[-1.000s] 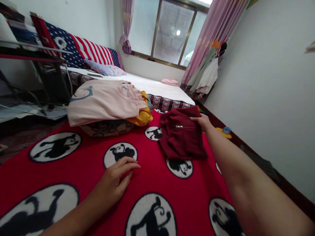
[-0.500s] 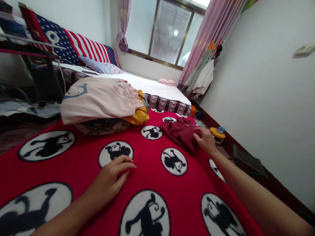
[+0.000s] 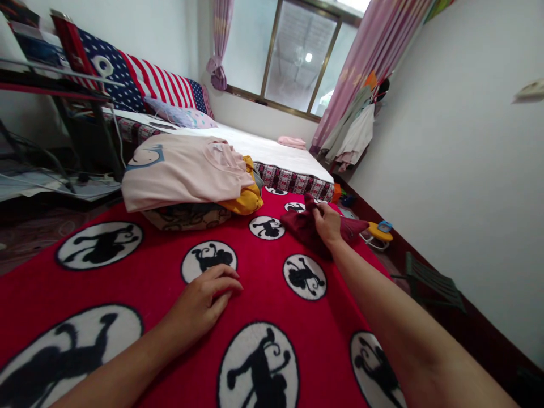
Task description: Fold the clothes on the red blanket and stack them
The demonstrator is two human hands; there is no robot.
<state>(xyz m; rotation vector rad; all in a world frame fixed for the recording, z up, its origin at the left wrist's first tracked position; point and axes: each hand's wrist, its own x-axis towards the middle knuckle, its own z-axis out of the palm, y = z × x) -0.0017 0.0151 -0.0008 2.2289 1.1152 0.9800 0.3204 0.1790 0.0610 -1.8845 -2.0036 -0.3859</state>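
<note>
A maroon garment [image 3: 304, 229] lies bunched on the far right part of the red blanket [image 3: 259, 272], which has black monkey figures in white circles. My right hand [image 3: 328, 222] is closed on the garment's cloth, with a fold rising above the fingers. The garment's kind cannot be told from its bunched shape. My left hand [image 3: 208, 297] is over the blanket, nearer to me, holding nothing, its fingers loosely bent and apart from the thumb. To the left is a pile of clothes with a pale pink T-shirt [image 3: 182, 173] on top and a yellow garment [image 3: 244, 198] beneath it.
Beyond the blanket stands a bed with a white sheet [image 3: 255, 144] and a folded pink cloth [image 3: 292, 141]. A desk [image 3: 51, 90] is at the left. On the right are a yellow stool [image 3: 379, 231], a dark folding chair [image 3: 433, 283] and hanging clothes [image 3: 357, 133].
My right hand has moved left and slightly away, gripping the maroon garment and lifting a fold. The garment, spread flatter before, is now bunched. My left hand has hardly moved.
</note>
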